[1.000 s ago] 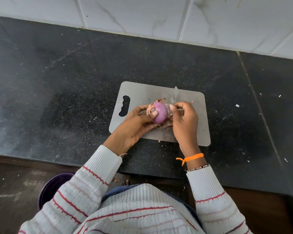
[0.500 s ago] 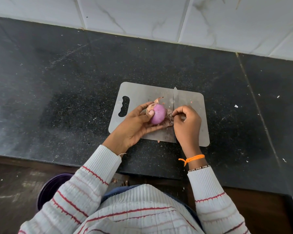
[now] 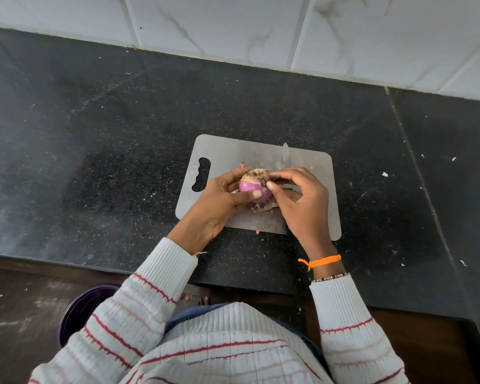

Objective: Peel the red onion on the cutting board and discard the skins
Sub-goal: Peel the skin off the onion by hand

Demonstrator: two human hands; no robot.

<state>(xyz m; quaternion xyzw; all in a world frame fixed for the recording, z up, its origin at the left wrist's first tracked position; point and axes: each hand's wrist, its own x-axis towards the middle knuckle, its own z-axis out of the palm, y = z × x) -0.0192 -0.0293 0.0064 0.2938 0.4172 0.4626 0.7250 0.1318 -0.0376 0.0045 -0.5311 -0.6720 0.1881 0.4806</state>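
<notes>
Fingers (image 3: 257, 194) of the left hand (image 3: 219, 203) curled round the onion (image 3: 251, 188), cradling it just above the board (image 3: 233, 151) — steadied so the other hand can pick at it. Right hand (image 3: 302, 200) pinched at the onion's right side, thumb and forefinger nearly closed on a dark scrap of skin (image 3: 263, 183); whether truly gripped or only touched, hard to say. Mostly bare purple below, with a papery brown cap left on top. Held over the board, presumably so flakes drop there. Loose peelings (image 3: 263, 207) lying under the onion, between the hands. Knife (image 3: 285, 156) flat on the board just behind, blade pointing away, handle hidden beneath the right hand — close enough to snag. Purple bin (image 3: 81, 309) low beside the desk (image 3: 94, 134), half covered by the left sleeve — likely where the skins go. Desk otherwise speckled with crumbs.
</notes>
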